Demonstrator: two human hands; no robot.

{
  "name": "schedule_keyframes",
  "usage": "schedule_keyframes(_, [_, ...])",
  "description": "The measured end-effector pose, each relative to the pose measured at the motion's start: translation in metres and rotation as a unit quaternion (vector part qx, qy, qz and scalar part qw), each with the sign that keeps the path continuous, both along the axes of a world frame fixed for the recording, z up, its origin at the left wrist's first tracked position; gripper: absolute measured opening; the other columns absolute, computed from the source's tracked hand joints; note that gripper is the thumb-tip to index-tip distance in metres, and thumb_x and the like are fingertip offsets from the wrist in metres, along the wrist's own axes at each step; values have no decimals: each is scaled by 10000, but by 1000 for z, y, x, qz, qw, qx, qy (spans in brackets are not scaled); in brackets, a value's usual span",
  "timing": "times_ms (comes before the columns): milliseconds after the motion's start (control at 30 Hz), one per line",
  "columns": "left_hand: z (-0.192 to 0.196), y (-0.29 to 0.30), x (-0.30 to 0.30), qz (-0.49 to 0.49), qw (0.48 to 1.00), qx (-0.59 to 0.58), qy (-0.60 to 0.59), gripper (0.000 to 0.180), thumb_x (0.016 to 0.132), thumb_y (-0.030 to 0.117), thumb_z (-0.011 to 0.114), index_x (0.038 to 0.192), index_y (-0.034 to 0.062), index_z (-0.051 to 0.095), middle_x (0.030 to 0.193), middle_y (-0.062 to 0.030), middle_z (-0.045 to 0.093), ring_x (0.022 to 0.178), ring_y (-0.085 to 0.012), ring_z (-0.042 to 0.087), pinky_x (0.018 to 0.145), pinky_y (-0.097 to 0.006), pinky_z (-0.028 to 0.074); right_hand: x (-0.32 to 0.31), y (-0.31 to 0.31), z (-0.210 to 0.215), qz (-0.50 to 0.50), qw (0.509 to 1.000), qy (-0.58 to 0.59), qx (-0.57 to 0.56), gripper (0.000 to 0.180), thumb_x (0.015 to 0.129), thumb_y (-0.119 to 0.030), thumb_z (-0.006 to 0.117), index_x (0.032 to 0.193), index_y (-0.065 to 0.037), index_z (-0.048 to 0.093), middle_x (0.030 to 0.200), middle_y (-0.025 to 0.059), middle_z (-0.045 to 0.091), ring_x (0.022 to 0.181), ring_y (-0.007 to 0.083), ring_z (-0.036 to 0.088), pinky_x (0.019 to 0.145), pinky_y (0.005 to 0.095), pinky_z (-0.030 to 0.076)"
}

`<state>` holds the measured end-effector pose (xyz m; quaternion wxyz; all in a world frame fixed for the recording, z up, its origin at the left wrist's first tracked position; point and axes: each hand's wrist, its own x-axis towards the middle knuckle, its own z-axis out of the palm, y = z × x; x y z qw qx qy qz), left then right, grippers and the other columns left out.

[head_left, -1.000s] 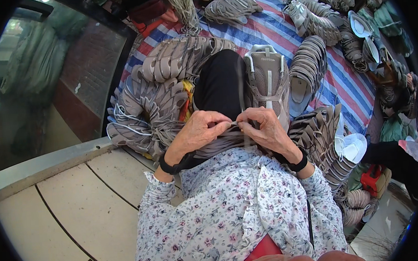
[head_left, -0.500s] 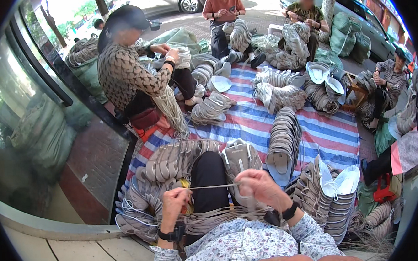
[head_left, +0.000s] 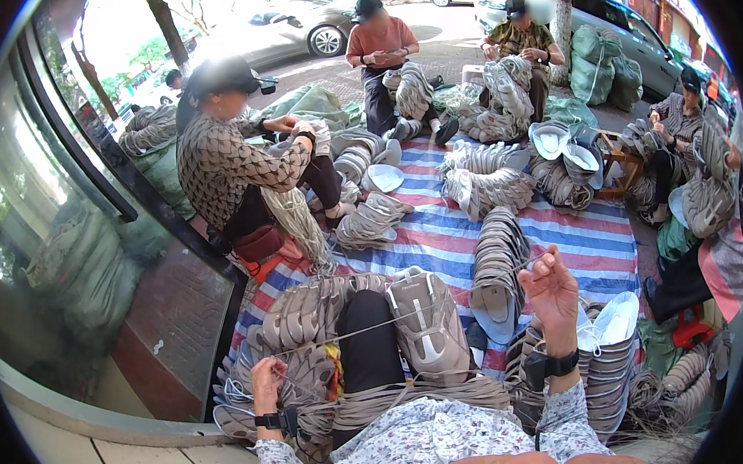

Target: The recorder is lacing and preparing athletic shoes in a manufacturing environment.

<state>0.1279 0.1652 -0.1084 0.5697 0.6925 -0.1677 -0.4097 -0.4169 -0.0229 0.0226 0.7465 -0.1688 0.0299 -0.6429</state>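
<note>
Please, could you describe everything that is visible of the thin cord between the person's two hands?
The cord is thin, smooth-looking and pale grey, perhaps textile. It runs nearly straight, seemingly taut, slanting from the fingertips of the left hand up to those of the right hand, which is higher in the picture. It passes in front of the black trouser leg and the grey-brown shoe upper; whether it touches them is unclear. Its ends are hard to make out.
</note>
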Motion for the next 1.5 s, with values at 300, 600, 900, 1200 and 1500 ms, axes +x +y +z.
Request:
schedule_keyframes(300, [52, -16, -29, -84, 996, -12, -13, 167, 913, 170, 603, 806, 54, 659, 684, 26, 567, 530, -47, 479, 496, -167, 365, 0, 20, 24, -76, 994, 77, 15, 289, 994, -81, 543, 1274, -9, 560, 1145, 112, 670, 1015, 206, 662, 799, 331, 522])
schedule_keyframes(600, [131, -42, -196, -416, 875, -115, -219, 175, 936, 104, 578, 865, 20, 714, 675, -3, 641, 601, -61, 552, 541, -239, 436, 103, 57, 0, 98, 876, 444, -159, 130, 959, -59, 614, 1027, 26, 686, 924, 82, 697, 831, 155, 662, 703, 257, 524])
schedule_keyframes(900, [142, -43, -242, -395, 861, -189, -259, 119, 904, 80, 598, 861, -24, 638, 673, -117, 599, 617, -99, 542, 575, -308, 457, 138, 79, 0, 158, 750, 626, -140, 91, 965, -76, 549, 927, 3, 572, 785, 78, 566, 699, 158, 549, 644, 303, 468])
schedule_keyframes(1200, [143, -36, -159, -316, 914, -230, 108, 226, 941, 157, 564, 770, 10, 546, 939, -73, 538, 565, -42, 356, 483, -196, 265, 42, 46, -57, -281, 600, 727, -182, 82, 911, -88, 599, 882, -12, 588, 714, 240, 591, 687, 438, 601, 566, 436, 459])
schedule_keyframes(1500, [151, -25, -3, -50, 834, -351, 423, 156, 1023, 114, 500, 1008, -41, 502, 1058, -120, 586, 843, -147, 622, 700, -271, 538, -134, 49, -158, -312, 287, 900, 104, 149, 945, -215, 544, 954, -73, 589, 759, 232, 654, 751, 450, 643, 648, 540, 485])
